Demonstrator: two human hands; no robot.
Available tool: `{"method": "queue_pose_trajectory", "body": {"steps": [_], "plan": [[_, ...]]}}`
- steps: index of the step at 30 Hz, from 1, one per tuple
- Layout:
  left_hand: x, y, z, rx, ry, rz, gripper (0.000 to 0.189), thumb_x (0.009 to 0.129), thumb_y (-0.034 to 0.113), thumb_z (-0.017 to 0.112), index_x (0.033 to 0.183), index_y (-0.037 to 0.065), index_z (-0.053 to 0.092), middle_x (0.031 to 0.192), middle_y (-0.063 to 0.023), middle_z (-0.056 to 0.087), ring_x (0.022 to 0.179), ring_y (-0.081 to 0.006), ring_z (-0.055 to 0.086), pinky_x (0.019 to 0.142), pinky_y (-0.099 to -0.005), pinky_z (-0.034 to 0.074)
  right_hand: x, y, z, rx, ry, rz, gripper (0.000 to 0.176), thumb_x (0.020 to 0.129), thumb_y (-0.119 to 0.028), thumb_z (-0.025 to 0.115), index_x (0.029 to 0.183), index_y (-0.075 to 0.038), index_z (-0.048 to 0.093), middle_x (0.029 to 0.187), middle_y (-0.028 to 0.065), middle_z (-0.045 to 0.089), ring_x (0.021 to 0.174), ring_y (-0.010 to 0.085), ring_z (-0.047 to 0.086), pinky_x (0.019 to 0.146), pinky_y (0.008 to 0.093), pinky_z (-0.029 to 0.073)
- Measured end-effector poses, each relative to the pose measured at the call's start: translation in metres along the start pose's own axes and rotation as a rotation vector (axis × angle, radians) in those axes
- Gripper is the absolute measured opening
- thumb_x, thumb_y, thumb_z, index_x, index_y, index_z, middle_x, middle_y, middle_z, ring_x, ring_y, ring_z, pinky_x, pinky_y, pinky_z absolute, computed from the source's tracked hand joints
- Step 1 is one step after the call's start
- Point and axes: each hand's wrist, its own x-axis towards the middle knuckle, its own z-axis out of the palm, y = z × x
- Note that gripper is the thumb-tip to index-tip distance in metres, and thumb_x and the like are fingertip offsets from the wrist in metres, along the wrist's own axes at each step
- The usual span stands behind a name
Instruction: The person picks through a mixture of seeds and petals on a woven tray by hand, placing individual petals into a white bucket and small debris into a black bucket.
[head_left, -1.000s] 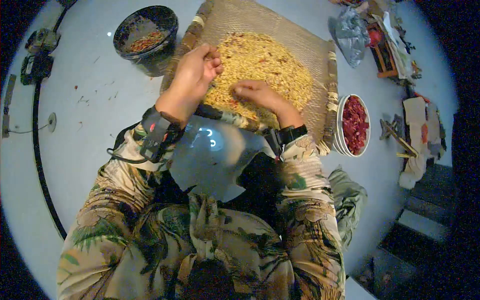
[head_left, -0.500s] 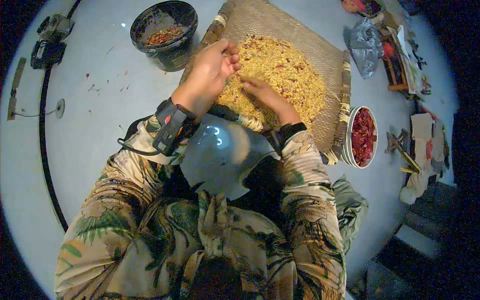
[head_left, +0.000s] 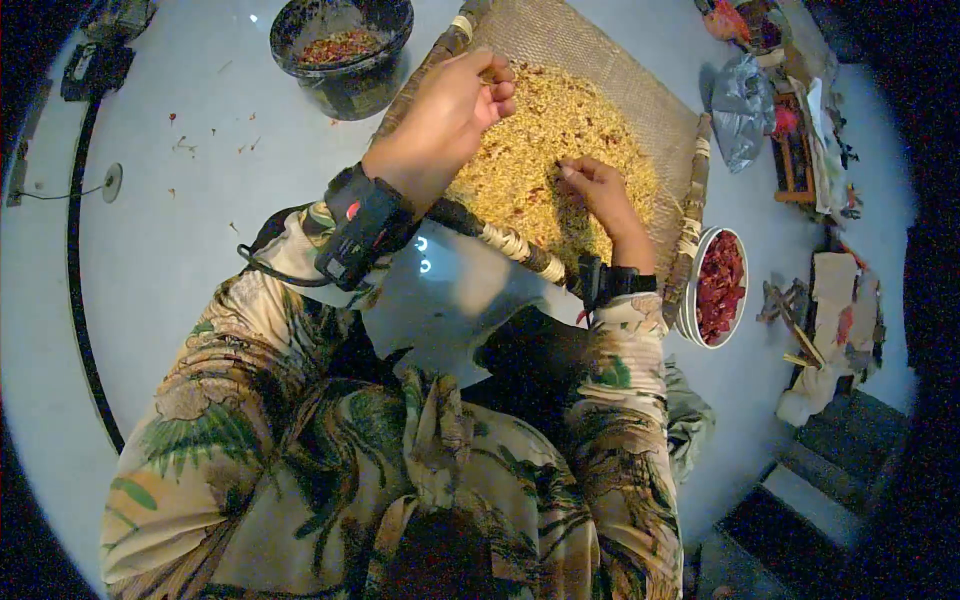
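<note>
Your left hand (head_left: 455,105) at 12 o'clock, over near-left side of yellow pile (head_left: 590,125); fingers curled inward, cannot tell if tips meet. Your right hand (head_left: 602,196) at 1 o'clock, above pile, thumb and forefinger together, perhaps on small dark bit. Pile on woven tray (head_left: 545,28), 1 o'clock. Black bucket (head_left: 355,95) at 11, white bowl (head_left: 741,318) holding red pieces (head_left: 718,285) at 3.

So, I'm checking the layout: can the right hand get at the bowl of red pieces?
Probably yes. The right hand is on the bowl's side; only the mat's side rail seems between, and the red pieces lie uncovered.
</note>
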Motion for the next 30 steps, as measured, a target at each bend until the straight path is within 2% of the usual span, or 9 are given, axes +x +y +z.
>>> {"method": "queue_pose_trajectory", "body": {"steps": [4, 8, 9, 12, 17, 22, 26, 27, 30], "plan": [[0.003, 0.000, 0.005, 0.100, -0.031, 0.048, 0.011, 0.086, 0.015, 0.044, 0.090, 0.005, 0.046, 0.078, -0.0053, 0.049, 0.070, -0.0148, 0.050, 0.062, -0.0251, 0.044, 0.001, -0.016, 0.030, -0.148, 0.061, -0.190, 0.024, 0.080, -0.017, 0.057, 0.097, 0.000, 0.058, 0.082, 0.0047, 0.060, 0.073, 0.0120, 0.055, 0.065, 0.0248, 0.045], [0.015, -0.004, 0.007, -0.034, -0.016, -0.012, 0.009, 0.085, 0.014, 0.043, 0.088, 0.006, 0.046, 0.078, -0.0044, 0.049, 0.069, -0.0139, 0.049, 0.061, -0.0235, 0.043, 0.005, -0.043, 0.067, -0.308, 0.067, -0.305, 0.024, 0.076, -0.020, 0.056, 0.094, -0.004, 0.060, 0.088, 0.0180, 0.061, 0.083, 0.0332, 0.058, 0.074, 0.0375, 0.046], [0.015, -0.004, 0.007, 0.090, -0.038, 0.018, 0.009, 0.086, 0.014, 0.043, 0.087, 0.006, 0.046, 0.077, -0.0043, 0.049, 0.069, -0.0139, 0.049, 0.060, -0.0234, 0.043, 0.003, -0.050, 0.071, -0.302, 0.047, -0.308, 0.026, 0.077, -0.020, 0.055, 0.099, -0.006, 0.059, 0.090, 0.0190, 0.060, 0.085, 0.0348, 0.057, 0.075, 0.0387, 0.045], [0.013, -0.001, 0.011, 0.235, -0.048, 0.031, 0.011, 0.086, 0.016, 0.042, 0.085, 0.006, 0.046, 0.076, -0.0040, 0.049, 0.067, -0.0139, 0.049, 0.059, -0.0236, 0.043, 0.019, -0.045, 0.084, -0.414, 0.064, -0.298, 0.028, 0.077, -0.021, 0.053, 0.102, -0.007, 0.057, 0.091, 0.0191, 0.059, 0.084, 0.0357, 0.056, 0.074, 0.0409, 0.045], [0.027, -0.005, 0.014, -0.034, 0.067, -0.038, 0.014, 0.085, 0.016, 0.043, 0.082, 0.003, 0.048, 0.071, -0.0069, 0.050, 0.062, -0.0176, 0.049, 0.053, -0.0306, 0.044, 0.024, -0.044, 0.086, -0.506, 0.043, -0.288, 0.023, 0.077, -0.022, 0.053, 0.093, -0.006, 0.059, 0.085, 0.0211, 0.059, 0.080, 0.0367, 0.056, 0.071, 0.0435, 0.044], [0.021, -0.005, 0.020, 0.043, -0.017, 0.002, 0.014, 0.087, 0.018, 0.042, 0.086, 0.004, 0.046, 0.079, -0.0060, 0.050, 0.073, -0.0159, 0.049, 0.065, -0.0261, 0.043, 0.036, -0.025, 0.068, -0.422, 0.106, -0.161, 0.026, 0.076, -0.027, 0.054, 0.074, -0.002, 0.061, 0.074, 0.0214, 0.058, 0.071, 0.0376, 0.056, 0.064, 0.0439, 0.044], [0.026, -0.001, 0.021, -0.016, -0.055, -0.056, 0.013, 0.086, 0.017, 0.043, 0.087, 0.004, 0.046, 0.080, -0.0065, 0.050, 0.075, -0.0161, 0.049, 0.067, -0.0266, 0.043, 0.037, -0.030, 0.039, -0.330, 0.179, -0.120, 0.030, 0.076, -0.030, 0.056, 0.075, -0.001, 0.061, 0.070, 0.0205, 0.059, 0.066, 0.0358, 0.057, 0.060, 0.0410, 0.044], [0.023, -0.003, 0.024, 0.033, 0.005, 0.010, 0.013, 0.085, 0.016, 0.044, 0.084, 0.003, 0.047, 0.077, -0.0067, 0.050, 0.071, -0.0162, 0.049, 0.062, -0.0278, 0.044, 0.032, -0.038, 0.031, -0.320, 0.169, 0.008, 0.029, 0.076, -0.029, 0.056, 0.074, -0.001, 0.061, 0.069, 0.0191, 0.059, 0.065, 0.0336, 0.057, 0.060, 0.0396, 0.045], [0.015, -0.003, 0.034, 0.068, 0.069, 0.081, 0.012, 0.084, 0.015, 0.044, 0.082, 0.003, 0.048, 0.072, -0.0070, 0.050, 0.064, -0.0169, 0.049, 0.056, -0.0297, 0.044, 0.032, -0.037, 0.026, -0.409, 0.165, 0.003, 0.027, 0.076, -0.028, 0.056, 0.077, -0.001, 0.061, 0.071, 0.0181, 0.060, 0.067, 0.0312, 0.059, 0.062, 0.0378, 0.045]]}}
